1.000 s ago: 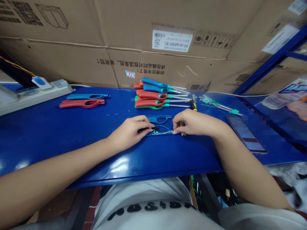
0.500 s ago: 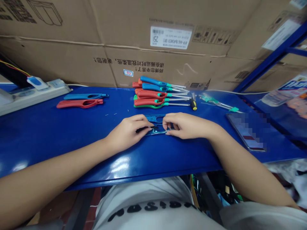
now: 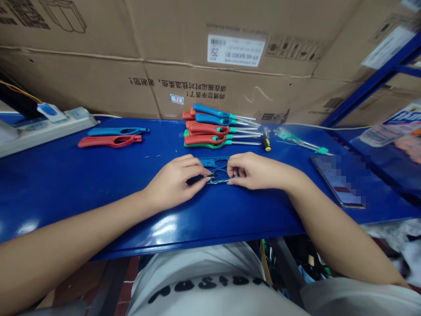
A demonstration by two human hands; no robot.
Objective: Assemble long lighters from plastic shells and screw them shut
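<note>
Between my hands, on the blue table, lie the blue plastic shell halves of a lighter (image 3: 214, 163), the nearer one partly covered by my fingers. My left hand (image 3: 180, 179) is closed, thumb and fingertips pinching a small black part (image 3: 210, 176) over the nearer half. A thin, pale wire (image 3: 219, 181) runs from this part towards the right. At the wire's right end, my right hand (image 3: 251, 172) pinches it between thumb and forefinger. My fingers hide the exact grip points.
Assembled long-neck lighters (image 3: 207, 128) lie stacked behind my hands, with a small hammer (image 3: 266, 141) beside them. Further left are red and blue handle shells (image 3: 110, 141) and a power strip (image 3: 49, 129). Bagged metal tubes (image 3: 299, 141) and a phone (image 3: 335, 182) lie right. Cardboard boxes (image 3: 177, 74) stand behind.
My right hand has shifted slightly right and up, and the wire between my hands now looks straighter. My left hand stays nearly in place.
</note>
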